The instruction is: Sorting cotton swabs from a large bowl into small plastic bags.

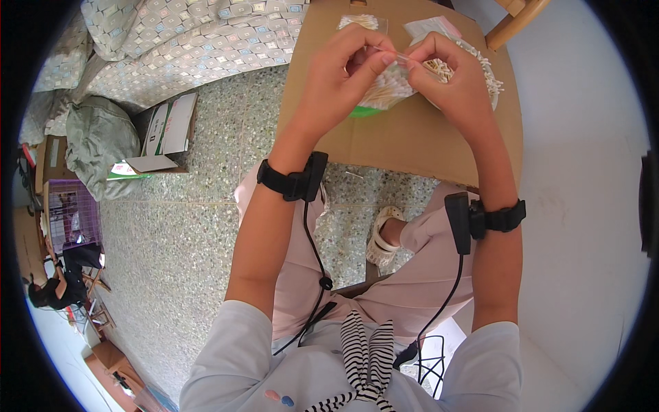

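Note:
Between my hands is a clear plastic bag of cotton swabs (386, 91), held over the cardboard-topped surface (391, 147). My left hand (347, 75) pinches the bag's upper edge between thumb and forefinger. Close beside it, my right hand (449, 75) pinches the same edge in the same way. Something green (365, 111) shows at the bag's lower left end. Loose swabs (493, 79) are heaped in a pale round container, partly hidden behind my right hand.
Beyond my hands lie another clear bag of swabs (357, 23) and a flat plastic packet (439, 29). Wooden furniture (511, 24) stands at the far right corner, beside a white wall (576, 137). An opened carton (168, 127) and a grey-green sack (103, 137) sit on the speckled floor leftward.

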A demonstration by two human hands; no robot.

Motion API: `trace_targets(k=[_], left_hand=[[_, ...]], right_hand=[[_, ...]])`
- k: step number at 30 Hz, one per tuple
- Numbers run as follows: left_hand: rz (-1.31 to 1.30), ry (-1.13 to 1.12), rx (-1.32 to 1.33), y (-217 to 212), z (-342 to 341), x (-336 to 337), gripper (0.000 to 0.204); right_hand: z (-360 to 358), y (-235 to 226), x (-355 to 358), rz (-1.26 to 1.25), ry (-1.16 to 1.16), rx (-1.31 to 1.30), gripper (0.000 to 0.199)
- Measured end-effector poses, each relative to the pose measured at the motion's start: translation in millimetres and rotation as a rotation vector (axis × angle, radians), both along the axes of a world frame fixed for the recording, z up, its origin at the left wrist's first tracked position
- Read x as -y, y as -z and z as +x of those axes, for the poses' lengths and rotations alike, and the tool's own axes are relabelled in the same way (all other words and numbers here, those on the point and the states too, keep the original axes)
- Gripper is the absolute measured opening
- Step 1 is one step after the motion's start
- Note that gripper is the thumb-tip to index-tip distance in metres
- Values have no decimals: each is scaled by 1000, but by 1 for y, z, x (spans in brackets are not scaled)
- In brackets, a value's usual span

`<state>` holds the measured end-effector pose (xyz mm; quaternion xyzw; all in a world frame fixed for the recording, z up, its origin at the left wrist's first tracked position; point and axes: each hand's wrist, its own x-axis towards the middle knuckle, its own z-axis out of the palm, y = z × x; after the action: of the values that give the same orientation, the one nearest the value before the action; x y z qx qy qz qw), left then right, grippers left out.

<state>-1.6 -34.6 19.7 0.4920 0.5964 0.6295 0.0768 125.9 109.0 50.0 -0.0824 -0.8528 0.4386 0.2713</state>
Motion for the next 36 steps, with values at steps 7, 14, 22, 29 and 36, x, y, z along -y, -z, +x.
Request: trace_targets(k=[7, 14, 22, 29, 36], left_hand=[[11, 20, -16, 0, -2, 0, 12], [16, -6, -22, -1, -3, 2, 13], [-16, -5, -26, -1, -3, 3, 14], [-26, -4, -22, -3, -2, 1, 14], [-44, 12, -20, -3, -4, 0, 15]], right_hand=[[3, 1, -3, -12, -1, 15, 18], [7, 3, -7, 50, 15, -15, 17], [12, 4, -8, 29, 13, 9, 16], [18, 6, -14, 216, 49, 18, 16], [21, 6, -16, 209, 72, 20, 17]])
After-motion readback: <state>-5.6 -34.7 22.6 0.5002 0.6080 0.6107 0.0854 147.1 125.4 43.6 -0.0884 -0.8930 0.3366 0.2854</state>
